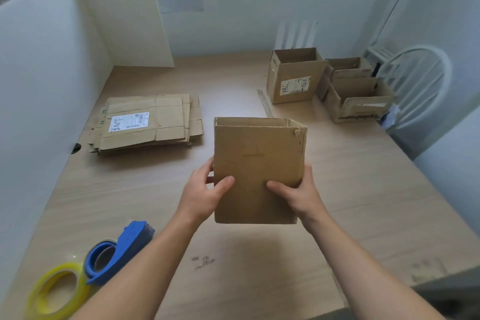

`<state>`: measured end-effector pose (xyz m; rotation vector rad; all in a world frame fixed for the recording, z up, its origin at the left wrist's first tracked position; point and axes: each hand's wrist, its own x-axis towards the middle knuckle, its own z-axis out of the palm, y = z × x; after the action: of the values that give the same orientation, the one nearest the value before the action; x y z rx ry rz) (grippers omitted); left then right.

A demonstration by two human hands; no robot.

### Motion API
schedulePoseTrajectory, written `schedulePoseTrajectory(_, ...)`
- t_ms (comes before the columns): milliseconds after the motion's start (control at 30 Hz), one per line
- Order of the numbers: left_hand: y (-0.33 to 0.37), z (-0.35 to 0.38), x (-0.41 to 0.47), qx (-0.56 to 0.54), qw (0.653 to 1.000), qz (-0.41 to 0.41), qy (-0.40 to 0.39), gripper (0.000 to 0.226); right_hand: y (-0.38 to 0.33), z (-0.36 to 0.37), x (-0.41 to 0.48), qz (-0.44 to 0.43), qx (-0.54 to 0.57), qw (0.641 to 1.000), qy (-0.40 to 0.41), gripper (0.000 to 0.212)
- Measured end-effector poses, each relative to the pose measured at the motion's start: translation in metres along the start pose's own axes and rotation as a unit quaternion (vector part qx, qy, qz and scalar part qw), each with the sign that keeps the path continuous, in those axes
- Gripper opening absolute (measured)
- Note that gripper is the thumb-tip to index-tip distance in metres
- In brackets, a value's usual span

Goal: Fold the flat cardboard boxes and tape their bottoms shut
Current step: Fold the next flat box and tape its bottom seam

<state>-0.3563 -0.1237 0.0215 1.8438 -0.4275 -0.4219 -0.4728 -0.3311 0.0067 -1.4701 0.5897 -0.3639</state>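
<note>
A stack of flat cardboard boxes (145, 122) lay at the left of the worktop (363, 189). At centre, the grip of the left hand (205, 195) was closed on the opened cardboard box (257, 163) — thumb on its near face — held above the worktop; the right hand (298, 195) gripped likewise.

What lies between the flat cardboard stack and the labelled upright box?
Head view: mostly bare table, plus a thin ruler-like strip beside the upright box.

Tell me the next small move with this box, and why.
Probably tip the box over so its bottom faces up. Left hand and right hand grip it upright, open end up, bottom hidden; the tape dispenser lies nearby on the table, ready for sealing.
</note>
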Motion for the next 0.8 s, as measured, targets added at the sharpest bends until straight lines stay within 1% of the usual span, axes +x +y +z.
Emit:
schedulePoseTrajectory(133,0.028,0.024,0.027,0.024,0.999,0.019,-0.035,0.065,-0.004,-0.031,0.020,0.009,0.017,0.999,0.047,0.095)
schedulePoseTrajectory(233,0.049,0.047,0.053,0.039,0.998,0.036,-0.042,0.064,-0.008,-0.057,0.043,0.001,0.033,0.996,0.086,0.099)
schedulePoseTrajectory(367,0.074,0.084,0.097,0.065,0.996,0.053,-0.044,0.067,-0.016,-0.092,0.087,-0.015,0.050,0.994,0.095,0.102)
schedulePoseTrajectory(400,0.080,0.093,0.110,0.077,0.995,0.053,-0.043,0.067,-0.018,-0.102,0.100,-0.016,0.053,0.994,0.095,0.100)
schedulePoseTrajectory(533,0.090,0.123,0.165,0.149,0.987,0.050,-0.012,0.076,-0.019,-0.142,0.159,-0.039,0.053,0.994,0.093,0.079)
schedulePoseTrajectory(633,0.088,0.129,0.200,0.264,0.961,0.078,-0.001,0.077,-0.019,-0.167,0.205,-0.055,0.046,0.993,0.096,0.080)
schedulePoseTrajectory(733,0.086,0.128,0.232,0.386,0.918,0.094,-0.023,0.071,-0.016,-0.182,0.253,-0.067,0.029,0.994,0.087,0.091)
schedulePoseTrajectory(800,0.086,0.128,0.251,0.461,0.881,0.104,-0.031,0.064,-0.012,-0.185,0.282,-0.069,0.008,0.995,0.075,0.096)
